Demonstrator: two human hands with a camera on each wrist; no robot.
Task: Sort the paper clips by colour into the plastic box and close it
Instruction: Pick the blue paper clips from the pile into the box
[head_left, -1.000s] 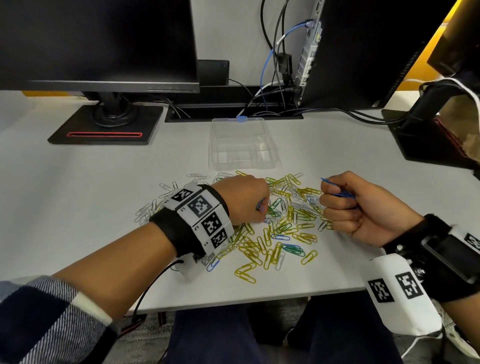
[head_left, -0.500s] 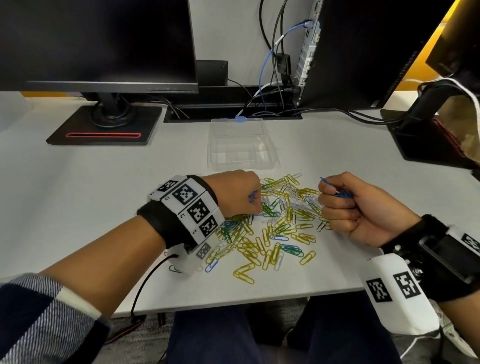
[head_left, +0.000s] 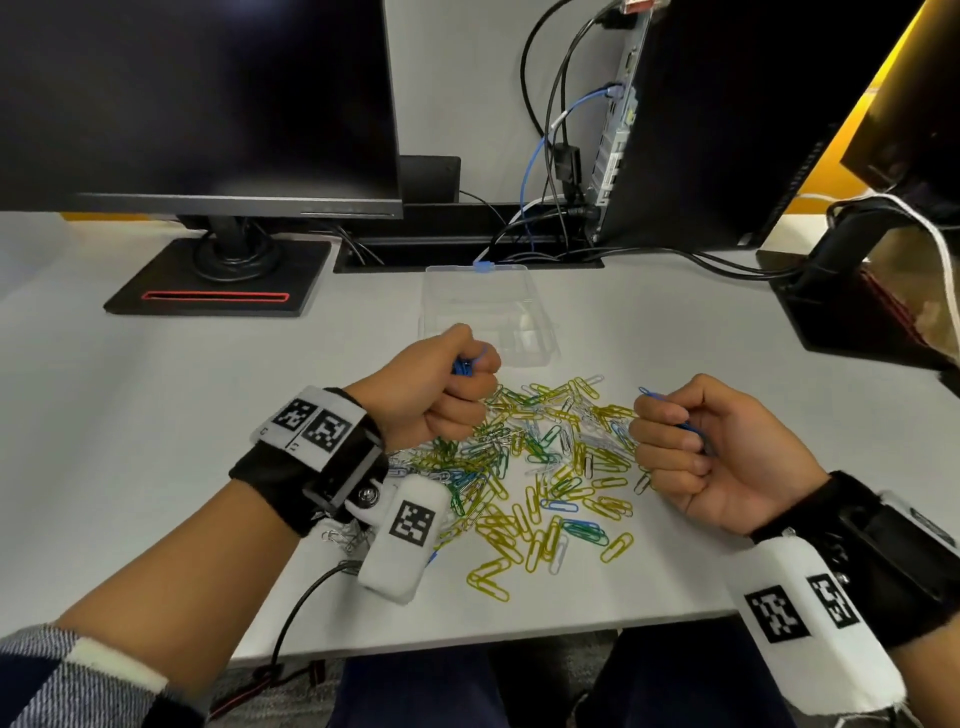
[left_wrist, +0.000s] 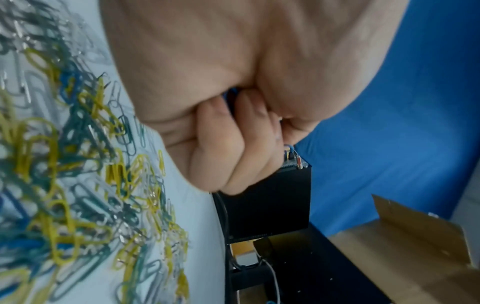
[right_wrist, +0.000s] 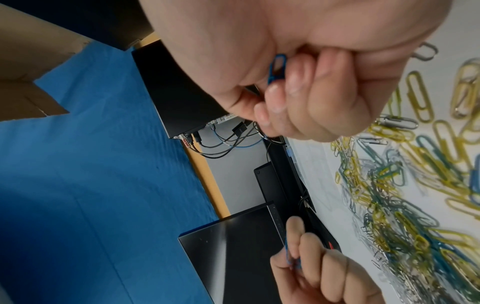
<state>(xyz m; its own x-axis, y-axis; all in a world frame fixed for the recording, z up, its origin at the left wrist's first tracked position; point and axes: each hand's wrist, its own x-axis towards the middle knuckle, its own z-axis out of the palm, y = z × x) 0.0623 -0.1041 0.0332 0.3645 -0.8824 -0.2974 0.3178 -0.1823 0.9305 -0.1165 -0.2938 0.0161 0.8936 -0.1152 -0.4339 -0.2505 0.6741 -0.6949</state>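
Clearly, both fists are curled round blue paper clips: the left hand (head_left: 441, 387) sits just before the clear plastic box (head_left: 485, 312), which lies straight ahead of its knuckles, nearer than the right hand (head_left: 696, 447); the mixed pile (head_left: 540, 467) lies between them.

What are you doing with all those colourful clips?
A person is sorting paper clips by colour. The left hand grips a few blue clips, lifted toward the clear plastic box at the back. The right hand holds more blue clips in its curled fingers. The pile of yellow, green, blue and silver clips lies loose on the white desk, and the box looks empty so far.
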